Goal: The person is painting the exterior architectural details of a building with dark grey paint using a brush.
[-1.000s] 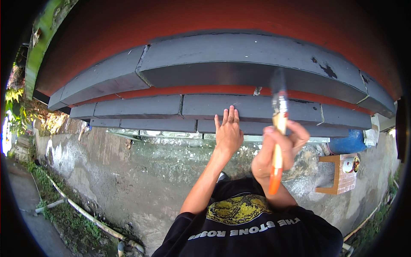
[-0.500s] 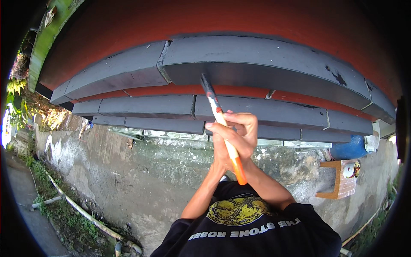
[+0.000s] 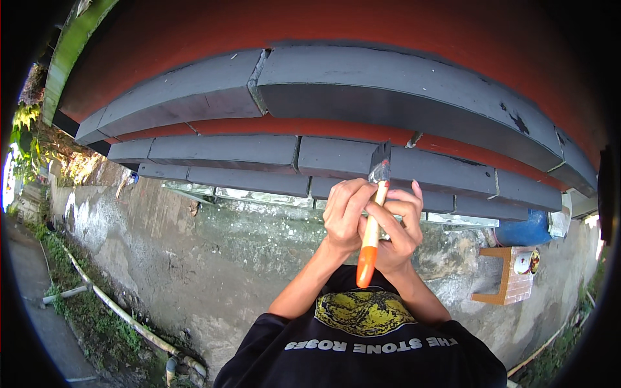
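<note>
A flat paintbrush [image 3: 370, 234] is held up in front of my chest, bristle end away from me. Its handle is pale wood with an orange end, and dark paint coats its bristles and metal band. My right hand [image 3: 399, 227] steadies the handle with the thumb across it, some fingers bent upward. Curled fingers of my left hand [image 3: 346, 215] close at the brush's neck from the left; that thumb is hidden. Behind the bristles runs the middle grey-painted ledge [image 3: 336, 155]. The bristles overlap it in the view; I cannot tell whether they touch.
A larger grey ledge [image 3: 388, 74] juts out above, against a red wall [image 3: 291, 26]. Dark chips and gaps mark it. Down on the concrete ground [image 3: 239, 284], a brown stool [image 3: 511, 275] with a small tub on top stands at right, by a blue barrel [image 3: 522, 229]. Pipes [image 3: 123, 320] lie left.
The brush has moved right and closer to me, its bristles dropping away from the upper ledge and turning broad side to view. My left hand has come up from behind the right to the brush's neck.
</note>
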`<state>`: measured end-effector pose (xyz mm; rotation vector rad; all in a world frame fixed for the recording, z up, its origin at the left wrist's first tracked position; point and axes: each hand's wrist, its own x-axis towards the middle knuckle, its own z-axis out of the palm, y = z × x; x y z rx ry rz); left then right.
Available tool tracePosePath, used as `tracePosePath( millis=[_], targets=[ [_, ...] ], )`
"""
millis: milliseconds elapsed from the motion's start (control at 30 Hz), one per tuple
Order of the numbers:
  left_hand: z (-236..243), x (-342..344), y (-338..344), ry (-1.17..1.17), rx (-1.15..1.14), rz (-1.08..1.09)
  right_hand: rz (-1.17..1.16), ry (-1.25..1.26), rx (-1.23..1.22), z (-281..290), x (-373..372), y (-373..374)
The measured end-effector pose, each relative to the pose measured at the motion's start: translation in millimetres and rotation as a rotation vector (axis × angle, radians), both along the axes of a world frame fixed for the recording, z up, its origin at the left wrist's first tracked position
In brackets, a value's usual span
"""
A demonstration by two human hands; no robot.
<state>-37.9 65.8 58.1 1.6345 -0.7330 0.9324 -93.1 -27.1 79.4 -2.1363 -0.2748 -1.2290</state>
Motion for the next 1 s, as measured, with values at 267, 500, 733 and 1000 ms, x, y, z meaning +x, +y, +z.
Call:
tracePosePath(
  millis=[267,500,733,1000],
  targets=[
    [48.2,30.5,44.9,-0.122,-0.441,0.533,0.144,0.132,0.06,-23.9,-25.5,-32.1],
    [48.5,20.4,-45.3,-0.005,-0.152,0.257,0.049,0.385,0.131,-59.4,-41.7,-46.6],
    [55.7,1.9,-76.1,-0.031,-0.116,-0.283,0.16,0.405,0.17,-75.2,-48.1,-51.6],
    [43.4,48.0,67.6,0.126,-0.258,0.237,0.123,0.497,0.206,-70.9,-48.7,-45.1]
  ],
)
